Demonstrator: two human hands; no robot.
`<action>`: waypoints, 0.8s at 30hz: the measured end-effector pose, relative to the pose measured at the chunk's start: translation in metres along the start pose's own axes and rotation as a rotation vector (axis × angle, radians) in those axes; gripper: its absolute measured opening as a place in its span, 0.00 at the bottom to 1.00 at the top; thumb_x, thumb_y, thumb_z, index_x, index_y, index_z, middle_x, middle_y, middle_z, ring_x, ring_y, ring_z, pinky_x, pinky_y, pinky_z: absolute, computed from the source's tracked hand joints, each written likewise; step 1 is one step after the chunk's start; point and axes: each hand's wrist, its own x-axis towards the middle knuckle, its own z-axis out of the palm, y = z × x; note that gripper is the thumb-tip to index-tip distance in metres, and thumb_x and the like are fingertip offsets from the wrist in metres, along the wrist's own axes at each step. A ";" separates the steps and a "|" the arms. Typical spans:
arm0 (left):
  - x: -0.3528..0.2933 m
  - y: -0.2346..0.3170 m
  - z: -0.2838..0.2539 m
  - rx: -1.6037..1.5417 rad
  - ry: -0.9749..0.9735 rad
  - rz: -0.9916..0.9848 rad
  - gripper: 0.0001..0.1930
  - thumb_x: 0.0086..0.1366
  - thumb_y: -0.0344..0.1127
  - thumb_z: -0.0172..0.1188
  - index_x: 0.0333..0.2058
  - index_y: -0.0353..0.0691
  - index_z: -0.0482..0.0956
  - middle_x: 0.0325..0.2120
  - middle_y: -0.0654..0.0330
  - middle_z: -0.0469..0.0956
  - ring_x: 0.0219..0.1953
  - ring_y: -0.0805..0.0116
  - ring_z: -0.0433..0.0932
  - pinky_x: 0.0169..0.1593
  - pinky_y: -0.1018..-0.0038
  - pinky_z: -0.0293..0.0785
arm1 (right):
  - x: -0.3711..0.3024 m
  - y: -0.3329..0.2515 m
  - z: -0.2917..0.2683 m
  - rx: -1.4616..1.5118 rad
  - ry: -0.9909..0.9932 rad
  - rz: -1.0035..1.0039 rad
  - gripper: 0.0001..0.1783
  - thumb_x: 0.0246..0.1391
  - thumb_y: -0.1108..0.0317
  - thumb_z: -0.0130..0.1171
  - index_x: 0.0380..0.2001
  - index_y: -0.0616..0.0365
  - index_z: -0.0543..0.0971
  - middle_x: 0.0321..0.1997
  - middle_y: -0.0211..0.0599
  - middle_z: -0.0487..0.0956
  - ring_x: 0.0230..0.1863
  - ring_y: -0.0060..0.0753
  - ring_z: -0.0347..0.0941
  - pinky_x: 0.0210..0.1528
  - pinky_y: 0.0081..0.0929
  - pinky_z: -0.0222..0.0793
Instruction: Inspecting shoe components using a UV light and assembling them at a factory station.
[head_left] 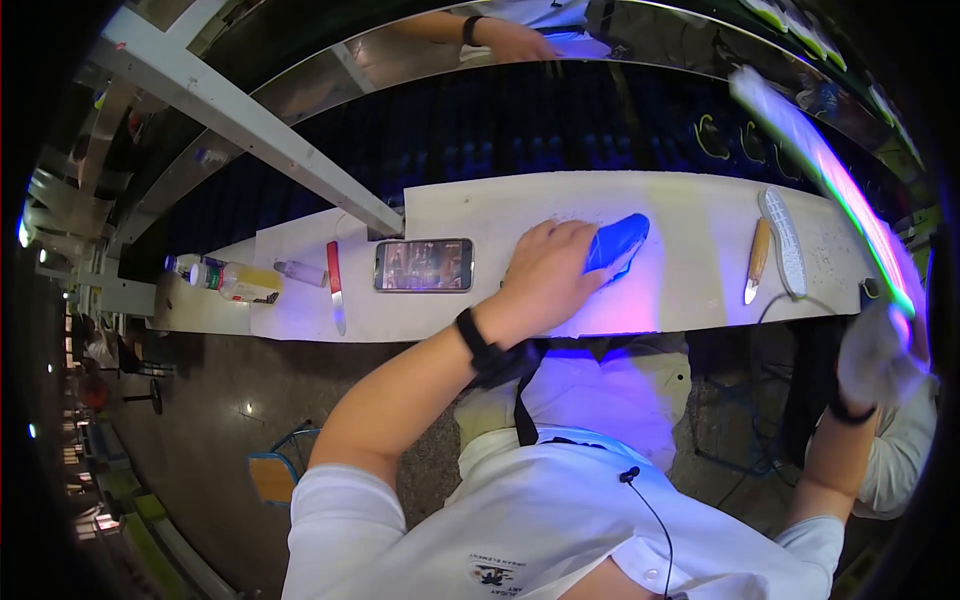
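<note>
A blue shoe [620, 243] with a pointed toe lies on the white-covered bench. My left hand [550, 265], bare and with a black band at the wrist, is closed over its near end, so that part is hidden. Out to the right, my right hand [880, 360] wears a whitish glove and is blurred. It looks wrapped round the lower end of a long glowing light stick [840, 180], which slants up and away to the left with a white, pink and green shine. Violet light falls on the bench beside the shoe.
Left on the bench are a phone [424, 266], a red-handled knife [335, 285] and several bottles [235, 280]. At right lie a wooden-handled knife [757, 260] and a white textured sole-shaped piece [785, 245]. A grey metal beam [260, 125] crosses the upper left.
</note>
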 end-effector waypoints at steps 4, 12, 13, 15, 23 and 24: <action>0.048 0.024 0.009 0.013 -0.220 -0.094 0.26 0.70 0.50 0.65 0.54 0.33 0.78 0.48 0.42 0.84 0.52 0.39 0.81 0.58 0.52 0.76 | -0.062 0.001 0.000 -0.463 0.086 0.267 0.19 0.73 0.63 0.60 0.53 0.72 0.80 0.50 0.44 0.83 0.51 0.35 0.79 0.62 0.32 0.70; 0.040 0.036 0.006 -0.133 -0.047 -0.024 0.23 0.71 0.48 0.65 0.52 0.33 0.78 0.45 0.42 0.85 0.46 0.40 0.84 0.52 0.54 0.78 | -0.130 0.035 0.055 0.223 0.167 0.690 0.20 0.71 0.55 0.64 0.51 0.64 0.79 0.44 0.36 0.83 0.48 0.29 0.78 0.57 0.30 0.72; 0.033 0.048 -0.005 -0.286 0.152 0.069 0.23 0.71 0.47 0.65 0.54 0.33 0.77 0.45 0.43 0.84 0.46 0.41 0.83 0.53 0.55 0.78 | -0.144 0.042 0.056 0.274 0.182 0.679 0.25 0.71 0.50 0.62 0.54 0.63 0.77 0.47 0.37 0.82 0.50 0.31 0.79 0.59 0.32 0.73; 0.014 0.068 -0.014 -0.552 0.370 0.150 0.23 0.70 0.40 0.67 0.57 0.35 0.75 0.48 0.45 0.82 0.48 0.41 0.81 0.56 0.54 0.76 | -0.151 0.042 0.066 0.389 0.177 0.672 0.32 0.71 0.42 0.61 0.58 0.63 0.75 0.53 0.40 0.82 0.55 0.35 0.80 0.62 0.37 0.73; -0.023 0.083 0.015 -1.007 0.436 0.036 0.25 0.71 0.28 0.65 0.61 0.34 0.65 0.60 0.40 0.74 0.62 0.53 0.77 0.68 0.59 0.71 | -0.111 -0.001 0.083 0.502 0.055 0.745 0.32 0.54 0.43 0.78 0.38 0.54 0.70 0.43 0.55 0.86 0.55 0.51 0.82 0.62 0.45 0.75; -0.023 0.079 0.013 -0.896 0.454 0.156 0.24 0.69 0.24 0.66 0.59 0.36 0.65 0.59 0.38 0.75 0.61 0.52 0.78 0.67 0.58 0.72 | -0.112 0.000 0.088 0.550 0.021 0.628 0.28 0.48 0.55 0.84 0.35 0.58 0.73 0.55 0.63 0.84 0.60 0.56 0.81 0.68 0.52 0.73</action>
